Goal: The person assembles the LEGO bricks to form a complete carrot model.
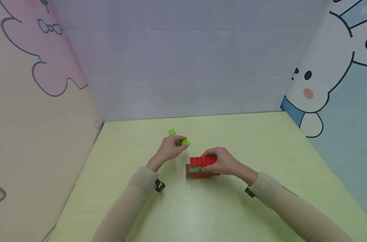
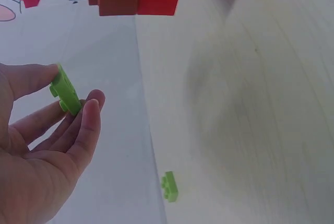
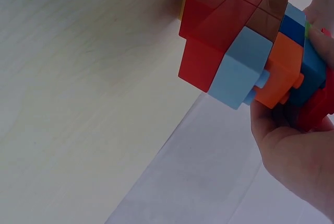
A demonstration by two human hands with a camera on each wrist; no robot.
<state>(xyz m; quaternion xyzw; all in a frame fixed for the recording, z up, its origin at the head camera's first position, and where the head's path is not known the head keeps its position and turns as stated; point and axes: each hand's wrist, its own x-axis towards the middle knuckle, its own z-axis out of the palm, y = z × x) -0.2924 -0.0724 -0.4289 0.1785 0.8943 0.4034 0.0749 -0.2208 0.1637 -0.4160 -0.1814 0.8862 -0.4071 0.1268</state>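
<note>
Between thumb and fingertips, my left hand [image 1: 170, 148] pinches a small lime-green building brick [image 2: 66, 90], its studs showing in the left wrist view. My right hand [image 1: 224, 161] grips the upper part of a stack of building bricks [image 3: 229, 46], thumb on the near side and fingers behind. A red studded brick [image 1: 198, 161] tops the stack. Below it are light blue, orange, dark blue, brown and red bricks, with a yellow one at the bottom. The left hand is just beyond the stack, to its left, apart from it.
Another lime-green brick [image 1: 171, 132] lies on the pale table [image 1: 126, 208], past the left hand. A plain pale wall [image 1: 183, 67] closes off the back, and printed cartoon panels stand at both sides.
</note>
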